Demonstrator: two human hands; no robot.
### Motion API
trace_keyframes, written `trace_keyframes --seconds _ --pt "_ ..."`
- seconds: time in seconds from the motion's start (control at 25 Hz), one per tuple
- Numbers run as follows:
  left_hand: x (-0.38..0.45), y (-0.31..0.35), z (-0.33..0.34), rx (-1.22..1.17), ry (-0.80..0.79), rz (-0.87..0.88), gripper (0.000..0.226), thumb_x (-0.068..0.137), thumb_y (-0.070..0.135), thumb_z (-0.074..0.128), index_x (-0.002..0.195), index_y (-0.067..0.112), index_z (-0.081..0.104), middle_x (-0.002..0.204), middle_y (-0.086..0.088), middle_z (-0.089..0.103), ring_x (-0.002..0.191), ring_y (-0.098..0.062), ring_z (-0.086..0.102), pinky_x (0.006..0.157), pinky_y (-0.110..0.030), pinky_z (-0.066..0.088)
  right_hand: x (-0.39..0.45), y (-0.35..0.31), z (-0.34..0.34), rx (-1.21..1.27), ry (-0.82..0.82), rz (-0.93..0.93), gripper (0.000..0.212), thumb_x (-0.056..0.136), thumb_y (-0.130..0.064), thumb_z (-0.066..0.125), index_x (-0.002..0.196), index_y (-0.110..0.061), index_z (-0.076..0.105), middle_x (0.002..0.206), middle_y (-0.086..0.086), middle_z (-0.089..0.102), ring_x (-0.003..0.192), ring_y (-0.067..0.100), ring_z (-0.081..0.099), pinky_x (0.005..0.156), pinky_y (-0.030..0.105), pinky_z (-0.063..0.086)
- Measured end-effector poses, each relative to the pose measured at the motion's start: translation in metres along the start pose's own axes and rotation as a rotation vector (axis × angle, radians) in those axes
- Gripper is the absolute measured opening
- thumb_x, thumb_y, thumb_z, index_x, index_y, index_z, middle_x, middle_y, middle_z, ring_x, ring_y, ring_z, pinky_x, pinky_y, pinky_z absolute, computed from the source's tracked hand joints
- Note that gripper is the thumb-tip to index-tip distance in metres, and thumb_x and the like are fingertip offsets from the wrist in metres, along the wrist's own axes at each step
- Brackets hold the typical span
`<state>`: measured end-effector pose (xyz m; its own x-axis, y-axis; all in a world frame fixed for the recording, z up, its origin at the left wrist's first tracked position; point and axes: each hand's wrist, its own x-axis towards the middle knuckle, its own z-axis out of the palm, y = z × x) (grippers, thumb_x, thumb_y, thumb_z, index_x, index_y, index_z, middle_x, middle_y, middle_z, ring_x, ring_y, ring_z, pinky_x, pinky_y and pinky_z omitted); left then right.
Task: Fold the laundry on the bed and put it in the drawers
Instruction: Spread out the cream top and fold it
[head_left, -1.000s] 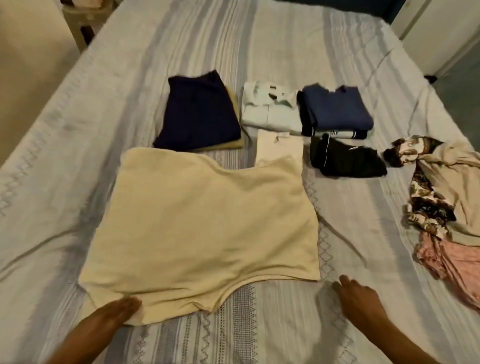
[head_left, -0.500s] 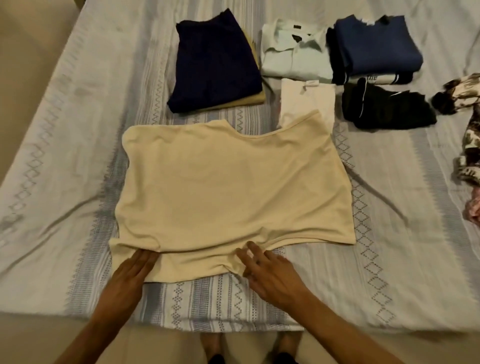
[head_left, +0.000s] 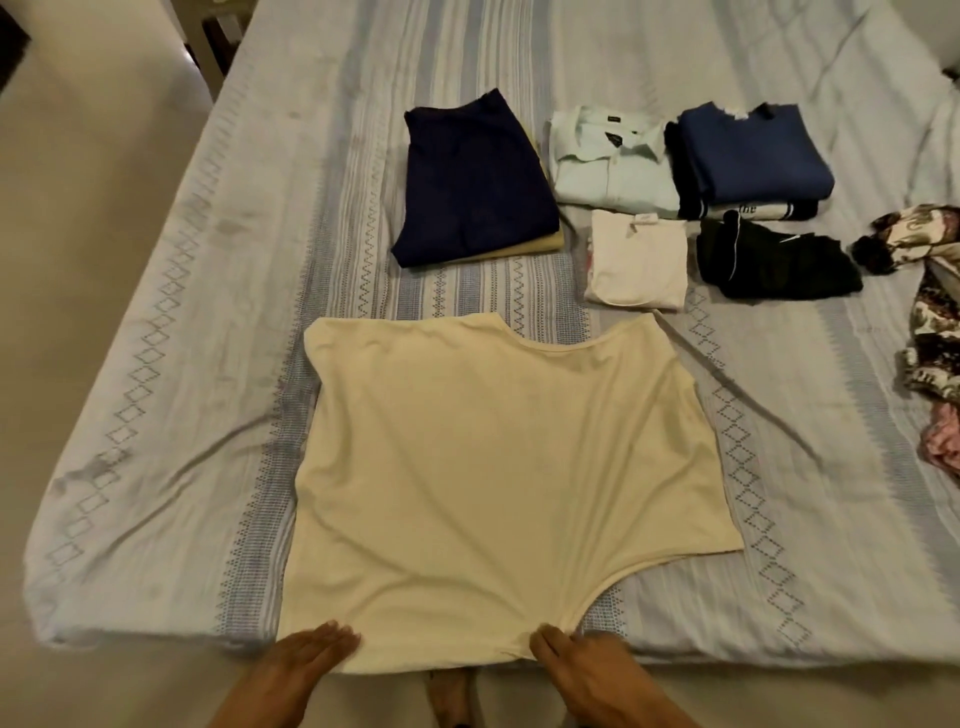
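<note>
Left hand (head_left: 304, 656) flat, fingers straight and together, pressing the near left corner of the cream shirt (head_left: 498, 478). Right hand (head_left: 576, 662) at the near hem, fingertips bunching the cloth, creases fanning out from that spot; whether pinching or only pressing, cannot tell.

Striped bedsheet (head_left: 218, 364) spread wide under everything. Cream shirt laid flat at the near edge of the bed, neckline away from the person, hem hanging just over the edge. Beyond it, folded: navy garment (head_left: 475, 176) stacked on a yellowish piece, pale green collared shirt (head_left: 610, 161) beside it, blue top (head_left: 748, 150) on a striped item, black garment (head_left: 774, 262) nearer, small white piece (head_left: 639, 260) just beyond the neckline. Unfolded floral cloth (head_left: 930, 291) and pink fabric (head_left: 943, 441) heaped at the right edge.
</note>
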<state>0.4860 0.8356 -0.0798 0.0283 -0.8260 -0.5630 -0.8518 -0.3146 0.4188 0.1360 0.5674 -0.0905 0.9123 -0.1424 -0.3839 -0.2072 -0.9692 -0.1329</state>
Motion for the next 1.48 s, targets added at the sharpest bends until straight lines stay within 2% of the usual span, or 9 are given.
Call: trace_keyframes --seconds 0.24,0.4,0.52,0.72,0.92,1.08,1.24,1.36,1.48 --pt "-0.016 -0.016 -0.026 -0.129 0.233 -0.177 0.06 0.067 0.042 0.096 0.115 0.051 0.06 0.088 0.026 0.071 0.079 0.01 0.066 0.072 -0.002 0.045 0.011 0.012 -0.052 0.278 -0.241 0.096 0.034 0.051 -0.045 0.086 0.078 -0.034 0.068 0.064 -0.012 0.058 0.042 0.01 0.053 0.046 0.026 0.02" --pt "-0.024 -0.012 -0.081 -0.227 0.188 -0.227 0.037 0.075 0.08 0.069 0.094 0.049 0.072 0.092 0.027 0.071 0.089 0.006 0.066 0.08 -0.014 0.05 -0.002 0.033 -0.08 0.392 0.114 0.244 0.036 0.099 -0.059 0.049 0.12 -0.035 0.065 0.1 -0.014 0.068 0.08 0.012 0.066 0.069 0.033 0.051" --pt "0.006 -0.017 -0.119 -0.304 0.328 -0.251 0.04 0.086 0.076 0.061 0.097 0.04 0.074 0.095 0.029 0.071 0.093 0.006 0.066 0.082 -0.02 0.052 -0.005 0.111 -0.087 0.496 0.406 0.693 0.026 0.104 -0.035 0.055 0.126 -0.024 0.064 0.105 -0.006 0.069 0.092 0.018 0.067 0.076 0.038 0.057" --pt "0.14 -0.043 -0.201 -0.316 0.633 -0.296 0.015 0.094 0.049 0.064 0.1 0.035 0.067 0.099 0.014 0.072 0.092 -0.008 0.068 0.079 -0.024 0.049 0.033 0.272 -0.127 0.677 0.481 1.062 0.033 0.099 -0.028 0.065 0.125 -0.006 0.062 0.115 0.017 0.071 0.102 0.035 0.067 0.088 0.041 0.05" --pt "0.254 -0.087 -0.254 -0.415 0.738 -0.514 0.057 0.096 0.047 0.068 0.142 0.017 0.054 0.135 -0.022 0.058 0.124 -0.041 0.057 0.104 -0.053 0.046 0.109 0.357 -0.149 1.09 0.529 1.138 0.065 0.092 -0.05 0.074 0.142 -0.015 0.054 0.135 0.009 0.062 0.125 0.036 0.058 0.105 0.049 0.048" --pt "0.296 -0.12 -0.264 -0.365 0.543 -0.662 0.088 0.082 0.076 0.062 0.149 0.023 0.045 0.141 -0.021 0.054 0.126 -0.046 0.054 0.106 -0.061 0.046 0.16 0.392 -0.126 1.073 0.475 1.084 0.041 0.081 -0.054 0.083 0.107 -0.026 0.069 0.107 -0.001 0.065 0.107 0.025 0.06 0.096 0.039 0.047" --pt "0.307 -0.118 -0.275 -0.455 0.591 -0.613 0.042 0.098 0.05 0.065 0.123 0.017 0.062 0.118 -0.016 0.066 0.11 -0.041 0.062 0.082 -0.04 0.053 0.164 0.41 -0.133 1.17 0.544 1.024 0.021 0.086 -0.037 0.082 0.097 -0.021 0.075 0.083 0.0 0.063 0.074 0.02 0.057 0.063 0.03 0.045" --pt "0.312 -0.113 -0.289 -0.485 0.793 -0.554 0.029 0.102 0.045 0.059 0.104 0.017 0.064 0.092 -0.012 0.067 0.094 -0.039 0.065 0.063 -0.033 0.045 0.145 0.42 -0.122 1.087 0.73 1.221 0.036 0.093 -0.041 0.074 0.117 -0.014 0.074 0.107 0.006 0.067 0.098 0.028 0.06 0.085 0.034 0.046" --pt "0.319 -0.111 -0.29 -0.615 0.763 -0.635 0.053 0.099 0.065 0.052 0.125 0.019 0.059 0.113 -0.015 0.067 0.104 -0.042 0.064 0.073 -0.038 0.049 0.131 0.415 -0.108 1.03 0.69 1.199 0.042 0.1 -0.05 0.061 0.118 -0.013 0.067 0.111 0.006 0.063 0.11 0.032 0.057 0.097 0.043 0.045"
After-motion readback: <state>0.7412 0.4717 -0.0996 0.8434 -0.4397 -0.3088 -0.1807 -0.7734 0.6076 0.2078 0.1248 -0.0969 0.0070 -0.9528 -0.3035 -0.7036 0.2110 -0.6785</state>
